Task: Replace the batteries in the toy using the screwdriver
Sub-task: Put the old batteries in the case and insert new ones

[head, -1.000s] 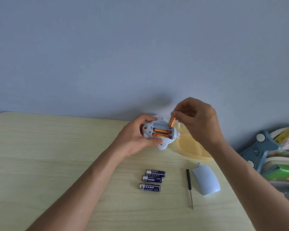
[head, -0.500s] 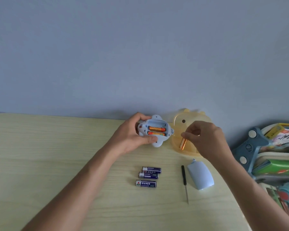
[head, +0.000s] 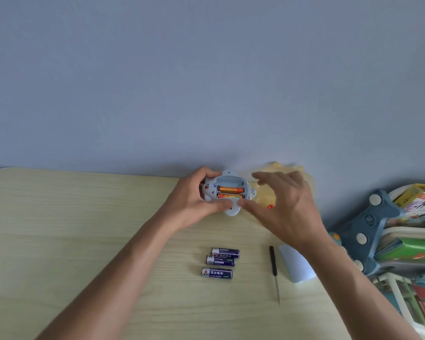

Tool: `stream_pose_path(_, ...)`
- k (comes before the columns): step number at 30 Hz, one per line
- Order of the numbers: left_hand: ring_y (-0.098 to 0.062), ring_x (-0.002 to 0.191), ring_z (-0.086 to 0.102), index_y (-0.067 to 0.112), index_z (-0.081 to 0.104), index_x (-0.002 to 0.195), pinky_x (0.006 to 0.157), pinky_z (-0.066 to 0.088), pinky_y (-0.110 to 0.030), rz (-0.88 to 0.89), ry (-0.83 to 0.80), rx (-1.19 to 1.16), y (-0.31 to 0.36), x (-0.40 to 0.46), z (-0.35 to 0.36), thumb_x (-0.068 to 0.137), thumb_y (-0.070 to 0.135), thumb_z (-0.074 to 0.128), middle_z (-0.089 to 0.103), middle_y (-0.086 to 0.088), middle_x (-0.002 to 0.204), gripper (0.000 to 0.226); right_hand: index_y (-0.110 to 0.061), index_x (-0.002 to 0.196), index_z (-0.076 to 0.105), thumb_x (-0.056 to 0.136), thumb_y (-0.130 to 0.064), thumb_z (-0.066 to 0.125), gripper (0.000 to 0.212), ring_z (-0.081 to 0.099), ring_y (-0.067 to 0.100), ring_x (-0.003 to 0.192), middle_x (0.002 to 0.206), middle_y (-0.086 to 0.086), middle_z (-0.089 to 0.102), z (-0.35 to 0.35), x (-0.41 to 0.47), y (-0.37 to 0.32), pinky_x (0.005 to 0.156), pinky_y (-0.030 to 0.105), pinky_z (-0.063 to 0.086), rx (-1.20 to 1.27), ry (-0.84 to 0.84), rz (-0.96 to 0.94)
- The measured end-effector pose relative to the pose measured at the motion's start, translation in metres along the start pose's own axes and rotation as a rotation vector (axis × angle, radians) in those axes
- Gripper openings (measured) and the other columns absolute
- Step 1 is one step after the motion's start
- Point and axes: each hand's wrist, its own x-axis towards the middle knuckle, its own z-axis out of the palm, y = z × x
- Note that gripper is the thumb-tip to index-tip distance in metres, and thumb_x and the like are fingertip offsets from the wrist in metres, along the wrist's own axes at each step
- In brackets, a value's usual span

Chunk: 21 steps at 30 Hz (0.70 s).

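My left hand point(head: 194, 200) grips the pale blue toy point(head: 227, 192) from the left, underside up, just above the table. Its battery bay is uncovered; two orange batteries point(head: 231, 192) lie in the lower slots and the top slot is vacant. My right hand point(head: 282, 207) is beside the toy on the right, fingers spread and holding nothing, thumb near the toy's lower edge. Three blue batteries point(head: 221, 263) lie side by side on the table nearer to me. The black screwdriver point(head: 274, 271) lies to their right, next to the pale blue battery cover point(head: 296, 266).
A yellow translucent tray point(head: 304, 177) sits behind my right hand by the wall, mostly hidden. A blue game-controller toy point(head: 368, 227) and stacked books and boxes point(head: 415, 231) crowd the right edge. The light wooden table point(head: 84, 229) meets the blue wall behind.
My right hand lifted an orange battery out of the toy, carried it right to the yellow tray, let it go, and has come back to the toy with nothing in it.
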Motion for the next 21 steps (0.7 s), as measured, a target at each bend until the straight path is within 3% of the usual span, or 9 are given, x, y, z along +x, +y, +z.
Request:
stream_pose_path(2,-0.002,0.101,0.067,0.024,0.062,0.127,0.081,0.049,-0.013,0.029,0.035,0.053,-0.001,0.0,0.0,0.071,0.04,0.091,0.068,0.01,0.118,0.065,-0.027,0.14,0.051,0.062,-0.086,0.054,0.098,0.045,0.02,0.115,0.123,-0.012,0.064,0.008,0.001,-0.012,0.096,0.035,0.031,-0.054,-0.166,0.022)
stream_pose_path(4,-0.006,0.106,0.064,0.024,0.063,0.127,0.083,0.048,-0.017,0.045,0.075,0.087,-0.004,-0.001,0.002,0.073,0.04,0.09,0.063,0.007,0.119,0.062,-0.028,0.145,0.04,0.056,-0.085,0.06,0.107,0.04,0.019,0.117,0.127,-0.013,0.061,0.017,0.002,-0.018,0.091,0.033,0.025,-0.093,-0.233,0.023)
stream_pose_path(9,-0.008,0.125,0.043,0.026,0.057,0.134,0.095,0.034,-0.006,0.203,0.116,0.21,-0.008,-0.003,0.004,0.077,0.033,0.086,0.052,0.008,0.128,0.064,-0.034,0.127,0.052,0.055,-0.085,0.058,0.088,0.043,0.017,0.107,0.111,-0.017,0.065,0.029,0.004,-0.02,0.087,0.038,0.034,-0.054,-0.129,0.045)
stream_pose_path(13,-0.015,0.121,0.042,0.029,0.054,0.123,0.098,0.033,-0.014,0.367,0.048,0.275,0.001,-0.005,0.005,0.077,0.019,0.072,0.05,0.009,0.123,0.05,-0.039,0.12,0.053,0.056,-0.08,0.06,0.076,0.043,0.015,0.103,0.102,-0.019,0.062,0.03,0.004,-0.023,0.084,0.036,0.035,0.006,-0.124,0.032)
stream_pose_path(21,-0.017,0.114,0.034,0.031,0.06,0.112,0.094,0.033,-0.018,0.346,-0.025,0.363,0.007,-0.002,0.008,0.077,0.027,0.056,0.039,0.008,0.116,0.035,-0.038,0.109,0.059,0.047,-0.076,0.058,0.072,0.043,0.016,0.099,0.095,-0.016,0.06,0.025,0.007,-0.025,0.08,0.029,0.026,0.118,-0.176,0.03)
